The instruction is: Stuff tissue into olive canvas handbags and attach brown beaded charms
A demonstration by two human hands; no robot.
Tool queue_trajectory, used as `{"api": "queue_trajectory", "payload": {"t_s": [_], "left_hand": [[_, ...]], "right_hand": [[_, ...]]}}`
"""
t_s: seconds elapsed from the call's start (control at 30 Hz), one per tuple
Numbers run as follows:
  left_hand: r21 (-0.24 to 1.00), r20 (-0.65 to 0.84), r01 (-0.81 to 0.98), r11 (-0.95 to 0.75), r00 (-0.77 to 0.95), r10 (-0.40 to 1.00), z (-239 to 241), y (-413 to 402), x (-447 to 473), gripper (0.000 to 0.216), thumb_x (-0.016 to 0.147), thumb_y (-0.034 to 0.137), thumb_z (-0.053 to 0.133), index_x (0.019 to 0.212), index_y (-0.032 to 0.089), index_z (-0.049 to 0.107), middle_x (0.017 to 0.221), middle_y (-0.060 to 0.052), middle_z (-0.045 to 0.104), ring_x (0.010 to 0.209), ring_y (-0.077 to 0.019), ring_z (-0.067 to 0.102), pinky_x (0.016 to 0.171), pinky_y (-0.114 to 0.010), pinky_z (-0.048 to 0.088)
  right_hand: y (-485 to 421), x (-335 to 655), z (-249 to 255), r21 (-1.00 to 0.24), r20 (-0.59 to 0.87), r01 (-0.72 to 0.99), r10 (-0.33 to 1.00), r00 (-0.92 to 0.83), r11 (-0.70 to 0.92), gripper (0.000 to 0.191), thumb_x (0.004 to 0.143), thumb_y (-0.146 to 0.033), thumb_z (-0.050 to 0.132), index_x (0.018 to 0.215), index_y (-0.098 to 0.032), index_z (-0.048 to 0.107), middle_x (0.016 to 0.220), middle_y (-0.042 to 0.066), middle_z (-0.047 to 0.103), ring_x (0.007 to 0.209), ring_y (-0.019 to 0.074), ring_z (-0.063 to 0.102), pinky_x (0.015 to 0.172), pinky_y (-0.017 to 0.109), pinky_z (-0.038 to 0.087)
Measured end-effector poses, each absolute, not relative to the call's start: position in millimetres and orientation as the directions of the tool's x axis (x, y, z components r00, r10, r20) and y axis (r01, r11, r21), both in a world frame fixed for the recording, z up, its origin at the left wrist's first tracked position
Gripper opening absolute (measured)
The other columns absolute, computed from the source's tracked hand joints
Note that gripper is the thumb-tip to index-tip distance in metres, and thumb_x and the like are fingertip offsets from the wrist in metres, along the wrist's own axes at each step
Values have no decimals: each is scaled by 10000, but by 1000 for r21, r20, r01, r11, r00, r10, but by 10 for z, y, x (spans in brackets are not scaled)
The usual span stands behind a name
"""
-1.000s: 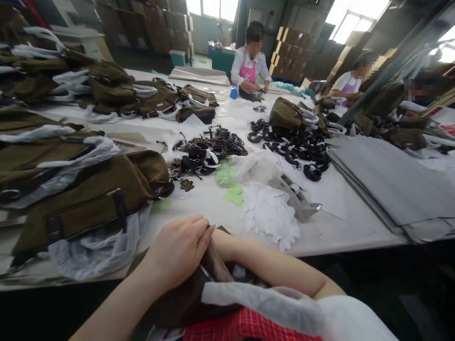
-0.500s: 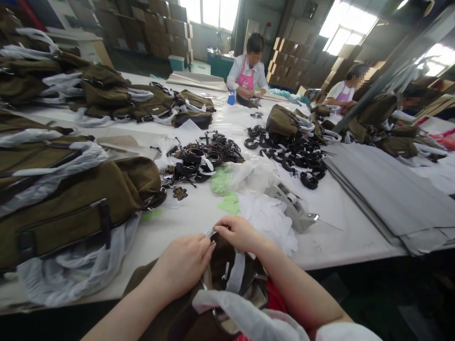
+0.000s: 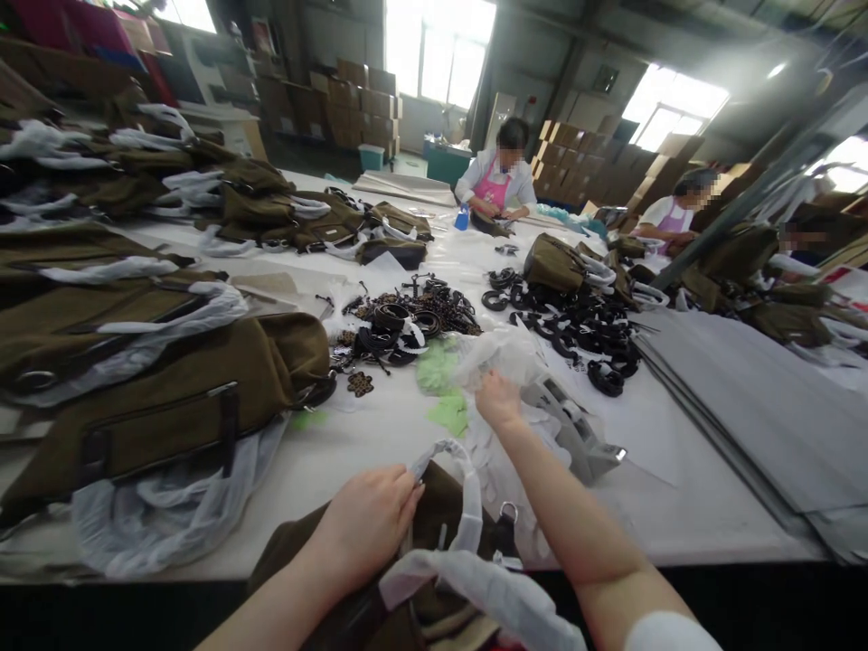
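My left hand (image 3: 372,511) is closed on the top edge of an olive handbag (image 3: 291,547), beside the base of a handle (image 3: 470,493) wrapped in white film. The bag is at the front edge of the table, its other wrapped handle (image 3: 488,588) arching toward me. My right hand (image 3: 498,400) is away from the bag, at a crumpled clear plastic bag (image 3: 505,353) above a heap of white paper pieces (image 3: 505,475). Its fingertips are blurred against the plastic, and whether they grip anything cannot be made out. A grey tape dispenser (image 3: 573,434) stands just right of that hand.
Olive handbags (image 3: 271,362) with wrapped handles are piled at left. Mid-table are coiled dark straps (image 3: 393,325), black straps (image 3: 597,330) and green paper pieces (image 3: 448,411). Grey sheets (image 3: 752,407) lie at right. A co-worker in a pink apron (image 3: 495,192) works across the table.
My right hand has let go of the handbag's edge and moved forward to the plastic and paper pieces. My left hand stays on the bag. The view has tilted up and turned slightly left.
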State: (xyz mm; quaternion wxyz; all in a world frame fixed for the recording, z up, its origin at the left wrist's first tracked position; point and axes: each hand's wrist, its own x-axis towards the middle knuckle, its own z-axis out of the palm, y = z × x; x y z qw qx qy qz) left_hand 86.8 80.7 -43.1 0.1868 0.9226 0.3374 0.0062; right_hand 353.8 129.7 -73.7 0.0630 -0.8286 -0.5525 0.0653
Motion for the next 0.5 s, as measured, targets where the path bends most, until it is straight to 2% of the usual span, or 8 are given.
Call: {"api": "queue_trajectory", "payload": {"t_s": [0.13,0.2,0.3,0.4,0.5], "left_hand": [[403,-47,652,-642,715,697,-353,779,808,372,1005,295,298,841,208,621,870,-45,646,795,-189,632,754,-321,503],[459,7,634,-623,698,716,-340,778,778,362,1006,285,295,869,208,621,1008,-56,650,865,-178,638,819,-321,508],[507,57,580,-637,715,697,-358,800,784,335,1004,258,302,953,200,628,1241,-67,604,1021,-177,631,935,-328,493],[501,18,555,-664,760,649,-375,825,852,335,1004,267,310,954,192,632,1138,-63,644,986,-191,643,917,-343,514],[479,6,581,-658,747,664,-370,814,932,328,994,287,338,908,182,637,1115,-86,613,896,-195,651,873,-363,538]], "right_hand": [[1377,3673,-758,-58,-57,934,936,349,-352,250,882,-102,486,893,-69,734,968,216,687,836,293,677,679,350,458],[1315,3669,-703,-27,-49,951,951,305,-307,269,909,-145,481,863,-109,744,897,180,704,787,270,673,641,330,433],[1139,3622,-543,-4,-9,974,974,226,-226,264,950,-250,480,941,-196,739,932,117,714,802,227,659,636,295,394],[939,3530,-351,28,75,994,991,108,-110,258,979,-286,456,1024,-259,709,976,62,712,836,184,638,644,267,353],[783,3407,-193,138,208,990,976,-66,38,220,972,-233,481,1031,-259,692,958,37,716,791,158,614,618,273,306]]}}
